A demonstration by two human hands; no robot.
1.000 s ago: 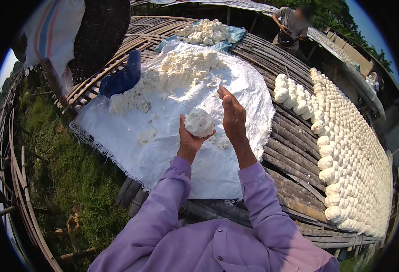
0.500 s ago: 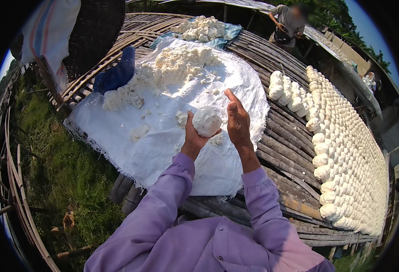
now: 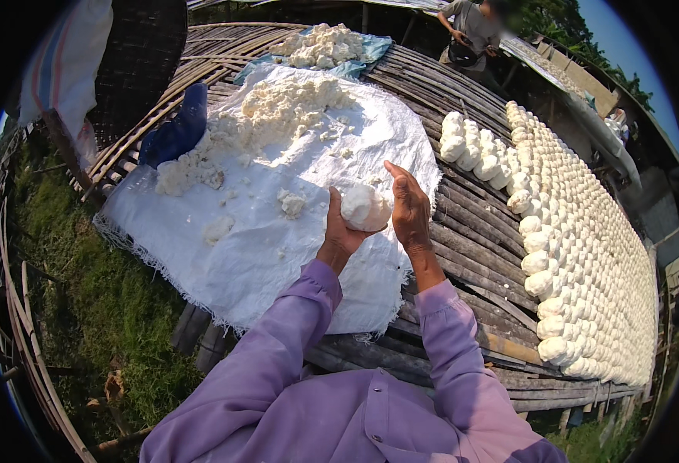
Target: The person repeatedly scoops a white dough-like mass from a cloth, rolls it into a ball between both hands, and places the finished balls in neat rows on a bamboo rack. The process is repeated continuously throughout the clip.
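A rounded white ball of damp, crumbly paste rests in my left hand, which cups it from below with the thumb up along its left side. My right hand stands upright at the ball's right side, fingers stretched out and palm turned toward it; whether it touches the ball I cannot tell. Beneath both hands spreads a white woven sheet. On it a small loose lump lies left of my left hand, and a large crumbly heap covers the far part.
Rows of shaped white balls fill the right side of the slatted bamboo platform. A dark blue object lies at the sheet's left edge. Another heap sits on blue sheeting behind. A person stands beyond the platform; grass grows left.
My right hand has come closer to the ball, narrowing the gap. Both hands and the ball have shifted right over the sheet, and the view has turned slightly.
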